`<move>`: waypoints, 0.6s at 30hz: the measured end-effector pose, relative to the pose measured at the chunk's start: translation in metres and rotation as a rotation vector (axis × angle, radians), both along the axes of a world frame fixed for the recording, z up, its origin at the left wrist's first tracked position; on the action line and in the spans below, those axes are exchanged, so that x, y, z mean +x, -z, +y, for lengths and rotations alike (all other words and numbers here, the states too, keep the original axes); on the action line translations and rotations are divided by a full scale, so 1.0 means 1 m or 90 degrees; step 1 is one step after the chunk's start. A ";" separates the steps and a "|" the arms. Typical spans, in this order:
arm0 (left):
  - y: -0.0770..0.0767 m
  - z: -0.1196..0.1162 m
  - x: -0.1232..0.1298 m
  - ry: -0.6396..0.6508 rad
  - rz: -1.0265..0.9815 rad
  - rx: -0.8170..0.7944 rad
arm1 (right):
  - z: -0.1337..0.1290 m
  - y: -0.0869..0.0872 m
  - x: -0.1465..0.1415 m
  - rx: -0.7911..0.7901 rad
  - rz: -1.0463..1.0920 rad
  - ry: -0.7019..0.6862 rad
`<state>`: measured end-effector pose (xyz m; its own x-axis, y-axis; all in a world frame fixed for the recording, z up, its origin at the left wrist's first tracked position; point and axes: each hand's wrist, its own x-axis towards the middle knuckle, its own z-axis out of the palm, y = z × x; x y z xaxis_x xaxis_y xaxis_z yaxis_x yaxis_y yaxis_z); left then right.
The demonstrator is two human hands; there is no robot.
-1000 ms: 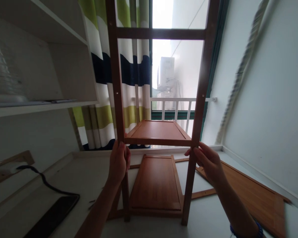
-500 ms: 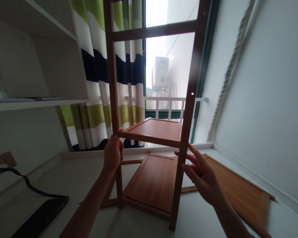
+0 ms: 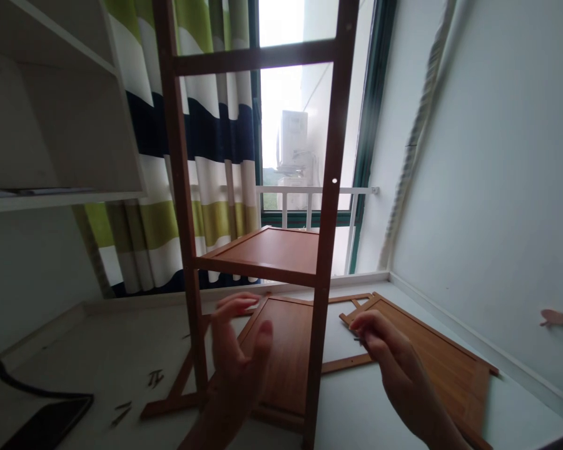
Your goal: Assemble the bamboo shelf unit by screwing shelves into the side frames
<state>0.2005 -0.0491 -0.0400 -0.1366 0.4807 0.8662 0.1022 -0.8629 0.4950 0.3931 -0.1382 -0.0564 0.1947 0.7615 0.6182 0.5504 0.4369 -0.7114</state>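
A brown wooden shelf frame (image 3: 326,244) stands upright in front of me. Its middle shelf panel (image 3: 267,250) and lower shelf panel (image 3: 281,350) sit between the posts. My left hand (image 3: 237,356) is raised before the lower panel, empty, with fingers apart and slightly blurred. To the right of the frame, my right hand (image 3: 394,359) has its fingertips pinched together. A small dark screw pokes out from them, mostly hidden. Several similar screws (image 3: 154,377) lie on the white surface at the left.
A loose wooden panel (image 3: 450,356) lies at right, next to a slatted wooden side frame (image 3: 351,362). A black flat device (image 3: 51,425) with a cable is at lower left. White shelving (image 3: 60,203) juts in at left; a striped curtain (image 3: 216,175) and window railing (image 3: 309,189) are behind.
Both hands have let go of the frame's posts. My left hand has moved right and opened; my right hand has closed in a pinch. The view has shifted, so the frame appears further left.
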 end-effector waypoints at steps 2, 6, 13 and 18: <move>-0.003 -0.009 0.017 0.163 0.086 -0.179 | -0.005 -0.003 0.001 0.000 -0.064 -0.002; -0.004 -0.003 0.045 0.430 0.083 -0.368 | -0.012 -0.010 0.002 0.066 -0.103 -0.027; 0.004 0.030 0.068 0.468 -0.078 -0.290 | -0.009 -0.013 0.005 0.138 -0.070 -0.021; 0.009 0.044 0.072 0.506 -0.062 -0.335 | 0.005 -0.010 0.014 0.137 -0.078 -0.016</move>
<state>0.2730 -0.0051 -0.0487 0.3369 0.7880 0.5153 -0.4800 -0.3271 0.8140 0.4076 -0.1332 -0.0461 0.0910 0.6136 0.7843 0.6142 0.5854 -0.5292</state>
